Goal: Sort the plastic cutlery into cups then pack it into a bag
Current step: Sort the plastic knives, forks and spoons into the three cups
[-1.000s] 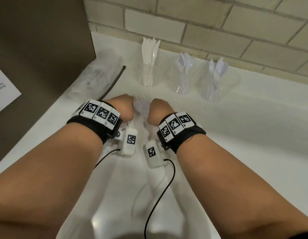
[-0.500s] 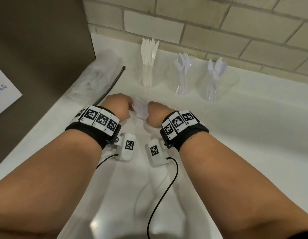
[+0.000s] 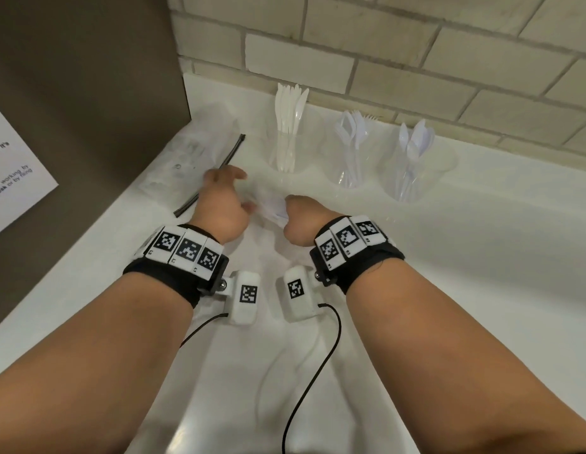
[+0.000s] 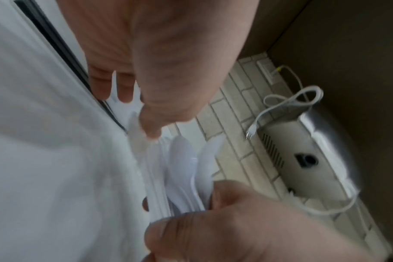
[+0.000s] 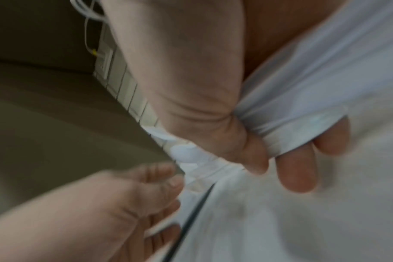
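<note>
While my right hand [image 3: 300, 221] stays a fist around the mixed bundle [image 4: 182, 177], its heads point toward ten o'clock, straight at my left hand [image 3: 221, 204]. Left thumb and fingers pinch one fork [image 4: 132, 109] at that end, so pulling along the handles should free it. That fork belongs in the middle cup [image 3: 354, 158] at one o'clock; knives cup [image 3: 293, 149] sits at twelve, bag [image 3: 193, 155] at eleven.

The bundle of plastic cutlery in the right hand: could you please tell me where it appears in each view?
Head: bundle of plastic cutlery, centre, between both hands.
Left wrist: lower centre, above the right hand.
Right wrist: centre, under the thumb, blurred.
Shared landmark: the black strip on the counter.
</note>
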Motion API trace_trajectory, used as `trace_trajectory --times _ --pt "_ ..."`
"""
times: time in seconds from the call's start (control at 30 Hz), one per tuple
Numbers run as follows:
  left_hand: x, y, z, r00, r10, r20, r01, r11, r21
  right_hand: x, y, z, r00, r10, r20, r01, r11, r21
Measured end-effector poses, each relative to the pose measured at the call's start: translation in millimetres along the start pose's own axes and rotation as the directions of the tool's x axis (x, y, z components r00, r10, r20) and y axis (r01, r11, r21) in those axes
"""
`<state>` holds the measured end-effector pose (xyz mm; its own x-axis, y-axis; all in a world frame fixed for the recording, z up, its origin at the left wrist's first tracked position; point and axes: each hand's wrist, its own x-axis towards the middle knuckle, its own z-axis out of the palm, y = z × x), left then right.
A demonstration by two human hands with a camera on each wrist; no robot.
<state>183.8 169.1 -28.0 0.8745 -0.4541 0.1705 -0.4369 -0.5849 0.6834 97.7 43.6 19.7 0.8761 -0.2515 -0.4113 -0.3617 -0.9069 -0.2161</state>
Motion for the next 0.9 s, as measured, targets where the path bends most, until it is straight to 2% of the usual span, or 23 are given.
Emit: trace_trajectory --times 0.03,0.07,0.1,0.13,0.17,0.2,0.23,0.27,0.33,0.37,0.47,0.6,0.7,0.83,0.9 --pt "-2.5 1.1 -3.1 0.992 -0.075 -0.099 0.061 0.989 -0.135 -3.2 4.7 -6.0 0.999 0.007 -0.034 -0.005 0.998 0.069" --pt "-4.7 2.2 -4.5 0.975 -0.184 -0.125 0.142 0.948 -0.286 -6.2 10.0 -12.2 0.996 0.008 -0.088 0.008 0.984 0.180" --pt "-6.4 4.9 -4.8 0.956 -0.280 -0.092 0.209 0.864 -0.459 -9.9 14.0 -18.3 0.988 0.012 -0.154 0.043 0.935 0.351" --pt "-9.4 9.7 -5.2 0.931 -0.365 0.015 0.291 0.717 -0.633 -13.9 16.2 -23.9 0.975 0.024 -0.219 0.106 0.822 0.560" --pt "-13.1 17.2 -6.7 0.893 -0.416 0.173 0.391 0.522 -0.759 -18.8 16.4 -28.7 0.959 0.040 -0.279 0.189 0.642 0.743" --pt "-16.5 22.6 -6.9 0.845 -0.422 0.328 0.482 0.338 -0.808 -24.0 14.6 -33.3 0.942 0.052 -0.331 0.276 0.440 0.855" --pt "-19.7 26.0 -5.8 0.792 -0.395 0.465 0.575 0.227 -0.786 -27.6 12.8 -36.6 0.926 0.052 -0.373 0.348 0.264 0.900" --pt "-23.6 29.8 -4.5 0.736 -0.355 0.576 0.660 0.188 -0.728 -30.9 10.3 -39.0 0.911 0.053 -0.409 0.399 0.136 0.907" --pt "-30.2 35.9 -1.9 0.617 -0.252 0.746 0.787 0.182 -0.590 -32.8 5.4 -40.5 0.884 0.077 -0.462 0.464 -0.013 0.886" --pt "-32.7 38.4 -0.7 0.561 -0.204 0.802 0.827 0.171 -0.535 -32.3 3.2 -40.3 0.873 0.091 -0.479 0.484 -0.057 0.873" --pt "-36.5 40.6 2.3 0.448 -0.112 0.887 0.893 0.112 -0.436 -29.9 -1.8 -36.4 0.847 0.143 -0.512 0.526 -0.079 0.847" --pt "-36.2 35.6 4.5 0.431 -0.089 0.898 0.902 0.040 -0.429 -27.6 -1.9 -34.6 0.789 0.193 -0.583 0.596 -0.013 0.803" --pt "-34.0 36.8 2.4 0.453 -0.046 0.890 0.892 0.008 -0.453 -26.5 -3.4 -32.2 0.769 0.186 -0.612 0.616 0.044 0.787" --pt "-24.0 45.3 -5.7 0.568 0.050 0.821 0.811 -0.205 -0.548 -21.8 -11.4 -13.7 0.824 0.199 -0.530 0.517 0.119 0.848" --pt "-21.3 47.8 -8.3 0.579 0.090 0.810 0.796 -0.276 -0.538 -20.9 -15.2 -6.7 0.831 0.198 -0.520 0.498 0.150 0.854"
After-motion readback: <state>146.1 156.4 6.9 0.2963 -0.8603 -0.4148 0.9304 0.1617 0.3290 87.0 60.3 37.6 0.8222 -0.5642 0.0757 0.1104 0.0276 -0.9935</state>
